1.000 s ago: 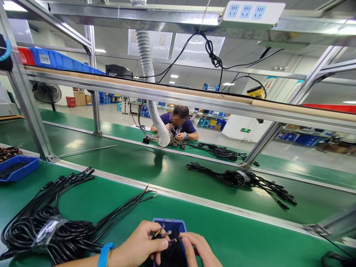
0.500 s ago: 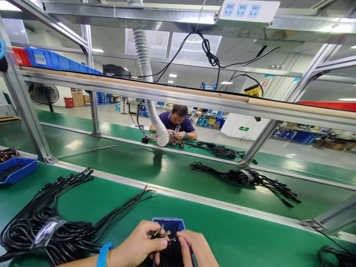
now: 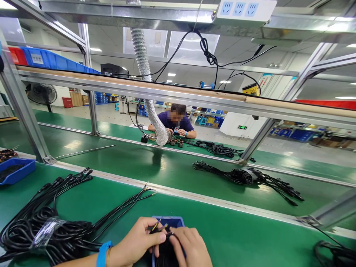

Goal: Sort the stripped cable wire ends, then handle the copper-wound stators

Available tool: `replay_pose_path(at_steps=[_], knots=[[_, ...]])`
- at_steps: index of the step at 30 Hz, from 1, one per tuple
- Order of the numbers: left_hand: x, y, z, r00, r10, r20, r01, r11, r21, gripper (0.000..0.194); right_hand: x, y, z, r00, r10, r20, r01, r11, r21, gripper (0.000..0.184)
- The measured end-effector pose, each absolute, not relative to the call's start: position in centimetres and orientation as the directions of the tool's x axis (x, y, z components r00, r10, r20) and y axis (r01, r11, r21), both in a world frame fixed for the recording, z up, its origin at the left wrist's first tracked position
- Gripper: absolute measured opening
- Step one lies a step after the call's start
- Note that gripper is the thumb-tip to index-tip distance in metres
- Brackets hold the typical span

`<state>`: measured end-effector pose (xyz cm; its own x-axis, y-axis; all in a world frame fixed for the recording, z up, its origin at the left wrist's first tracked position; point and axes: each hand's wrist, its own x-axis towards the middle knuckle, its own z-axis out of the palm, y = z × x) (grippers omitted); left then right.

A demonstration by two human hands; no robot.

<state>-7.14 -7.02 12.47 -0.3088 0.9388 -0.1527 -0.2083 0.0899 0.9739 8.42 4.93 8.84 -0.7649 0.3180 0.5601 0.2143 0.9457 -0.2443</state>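
Nearer the left hand point(image 3: 138, 240) than before, the right hand point(image 3: 191, 244) meets wire ends point(image 3: 164, 226) the left pinches over the blue bin point(image 3: 176, 221), its own grip unclear — likely light, bendy, best held behind fragile tips.

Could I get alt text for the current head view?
A left hand holds thin wires over a blue bin on a green workbench, the right hand beside it. A taped bundle of black cables lies at left.

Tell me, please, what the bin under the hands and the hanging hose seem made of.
Blue bin: probably moulded plastic, smooth-looking, judging by its even colour and thin rim. Hanging hose: apparently thin metal foil, perhaps aluminium, shiny, with crinkled silvery ridges.
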Motion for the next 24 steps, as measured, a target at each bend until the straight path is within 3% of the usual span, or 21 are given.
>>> replay_pose_path(at_steps=[2,5,10,15,17,20,22,24], knots=[[-7.1,-7.1,12.5,-0.314,0.937,-0.155,-0.196,0.096,0.976,0.034,7.9,4.6,7.9,-0.803,0.322,0.501,0.321,0.943,-0.093,0.006],[-7.1,-7.1,12.4,-0.305,0.938,-0.162,-0.174,0.112,0.978,0.031,7.1,3.9,6.8,-0.814,0.354,0.461,0.401,0.916,0.003,0.015],[-7.0,-7.1,12.4,-0.293,0.94,-0.173,-0.169,0.127,0.977,0.03,6.4,3.2,6.4,-0.813,0.349,0.466,0.395,0.919,0.0,0.023],[-7.0,-7.1,12.6,-0.297,0.938,-0.18,-0.171,0.133,0.976,0.032,6.2,3.2,6.5,-0.812,0.344,0.47,0.374,0.927,-0.033,0.018],[-7.0,-7.1,12.6,-0.298,0.939,-0.175,-0.164,0.13,0.978,0.032,6.7,3.6,7.0,-0.803,0.362,0.473,0.351,0.929,-0.116,0.019],[-7.0,-7.1,12.6,-0.29,0.942,-0.169,-0.15,0.13,0.98,0.032,7.7,4.4,8.0,-0.756,0.411,0.51,0.235,0.897,-0.375,0.017],[-7.0,-7.1,12.6,-0.285,0.942,-0.175,-0.15,0.137,0.979,0.032,8.2,4.6,8.7,-0.673,0.516,0.53,0.14,0.792,-0.594,0.018],[-6.9,-7.1,12.6,-0.284,0.94,-0.188,-0.151,0.15,0.977,0.033,8.3,4.4,9.3,-0.539,0.667,0.515,0.056,0.638,-0.768,0.031]])
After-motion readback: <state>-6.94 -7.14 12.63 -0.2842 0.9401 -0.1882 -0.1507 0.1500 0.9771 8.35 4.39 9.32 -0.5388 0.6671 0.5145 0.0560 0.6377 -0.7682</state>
